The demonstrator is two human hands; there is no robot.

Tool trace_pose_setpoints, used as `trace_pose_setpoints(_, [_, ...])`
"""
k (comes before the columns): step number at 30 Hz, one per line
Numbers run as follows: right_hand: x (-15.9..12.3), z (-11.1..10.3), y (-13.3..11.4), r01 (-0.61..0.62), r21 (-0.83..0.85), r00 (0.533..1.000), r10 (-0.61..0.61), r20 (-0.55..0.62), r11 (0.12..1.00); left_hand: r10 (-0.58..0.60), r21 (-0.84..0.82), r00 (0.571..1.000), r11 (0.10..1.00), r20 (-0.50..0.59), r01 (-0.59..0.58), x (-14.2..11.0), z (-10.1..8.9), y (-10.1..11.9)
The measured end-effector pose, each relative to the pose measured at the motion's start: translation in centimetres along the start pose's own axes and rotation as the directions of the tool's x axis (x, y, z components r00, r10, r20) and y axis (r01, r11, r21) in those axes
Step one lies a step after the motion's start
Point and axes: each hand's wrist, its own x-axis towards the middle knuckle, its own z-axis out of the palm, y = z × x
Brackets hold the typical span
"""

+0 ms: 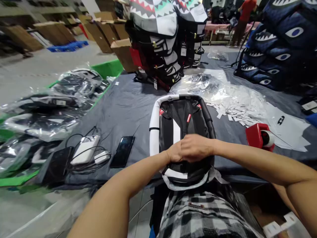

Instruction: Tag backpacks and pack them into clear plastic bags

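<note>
Backpack point(195, 127) lies at near edge of counter point(111, 109)

The backpack lies flat, its lower end jutting past the edge toward the person. The left hand point(174, 152) and right hand point(196, 147) meet over its lower half, fingers curled; whether either grip pinches anything cannot be told. Beside the counter, a green bin point(107, 67) is filled with wrapped bags point(59, 99) in clear plastic. On the right, a red dispenser point(254, 136) holds a roll point(267, 138).
</note>
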Motion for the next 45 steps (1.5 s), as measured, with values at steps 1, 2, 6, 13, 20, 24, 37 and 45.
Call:
trace_pose_setpoints(1, [0.2,0.1,-1.2,0.14,0.032,0.984,-0.143,0.105,0.99,-0.014,0.015,1.0,1.0,-0.007,0.014,-0.1,-0.3,-0.2])
trace_pose_setpoints(2, [0.4,0.3,-1.9,0.217,0.061,0.958,-0.225,0.178,0.974,-0.049,0.042,0.998,0.998,-0.026,0.05,-0.1,-0.6,-0.4])
trace_pose_setpoints(6, [1.2,2.0,-1.8,0.265,0.096,0.929,-0.28,0.242,0.96,-0.427,0.135,0.866,0.872,-0.258,0.47,-0.2,-0.8,-1.6])
trace_pose_setpoints(13, [0.5,7.5,-0.1,0.331,0.157,0.93,-0.35,0.111,0.931,-0.609,0.073,0.706,0.736,-0.361,0.672,-0.4,1.5,-2.2])
trace_pose_setpoints(20, [0.5,7.7,0.9,0.211,-0.023,0.973,-0.208,0.097,0.977,-0.641,0.082,0.672,0.698,-0.371,0.712,0.1,1.3,-2.7])
trace_pose_setpoints(24, [0.2,6.4,-0.5,-0.055,-0.252,0.989,0.017,-0.15,0.966,-0.714,0.166,0.623,0.605,-0.32,0.779,-0.3,1.9,-1.4])
trace_pose_setpoints(37, [-0.6,1.4,6.8,-0.94,-0.082,0.336,0.86,-0.384,0.331,-0.699,0.143,0.666,0.654,-0.261,0.743,-2.7,3.5,4.6])
trace_pose_setpoints(45, [-1.3,4.9,7.2,-0.951,-0.091,0.309,0.927,-0.213,0.296,-0.618,0.161,0.744,0.731,-0.254,0.663,0.8,-4.0,1.4])
